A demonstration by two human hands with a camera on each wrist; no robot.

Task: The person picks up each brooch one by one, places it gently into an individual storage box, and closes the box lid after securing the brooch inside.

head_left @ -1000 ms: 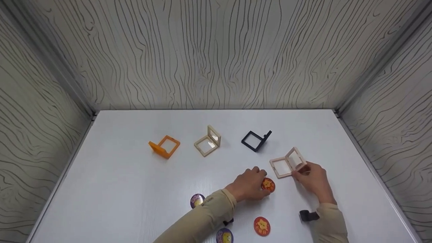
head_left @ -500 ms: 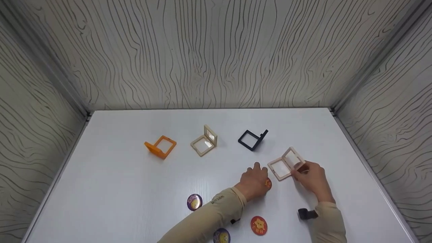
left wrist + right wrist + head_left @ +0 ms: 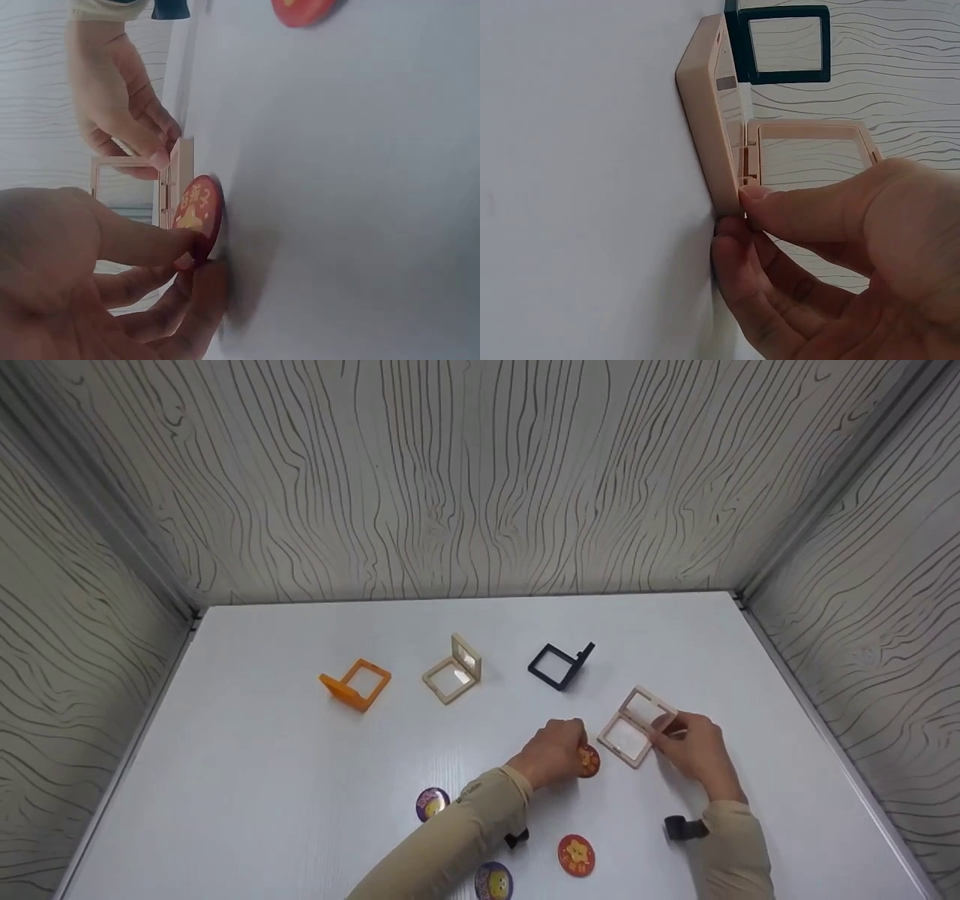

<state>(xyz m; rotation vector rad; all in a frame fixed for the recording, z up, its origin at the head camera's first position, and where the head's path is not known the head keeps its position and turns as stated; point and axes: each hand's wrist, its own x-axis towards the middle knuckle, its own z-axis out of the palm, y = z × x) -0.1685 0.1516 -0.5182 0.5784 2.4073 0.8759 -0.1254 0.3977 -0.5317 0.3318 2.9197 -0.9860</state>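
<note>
My left hand pinches a round red badge with a yellow star between thumb and fingers, tilted just above the white table. To its right, my right hand grips the hinge-side corner of a pale pink hinged frame with clear film windows. That frame is spread open, one half low at the table and the other raised. In the right wrist view the thumb lies on the frame's edge, with the fingers curled beneath. The badge is beside the frame, apart from it in the head view.
Three more opened hinged frames stand farther back: orange, cream and black. Near the front lie another red star badge and two purple badges, one by the left sleeve and one at the front edge. Patterned walls enclose the table.
The pink frame has turned in my right hand, its lower half swinging toward the front. My left hand keeps the red badge, its fingers now drawn in and more of the badge showing.
</note>
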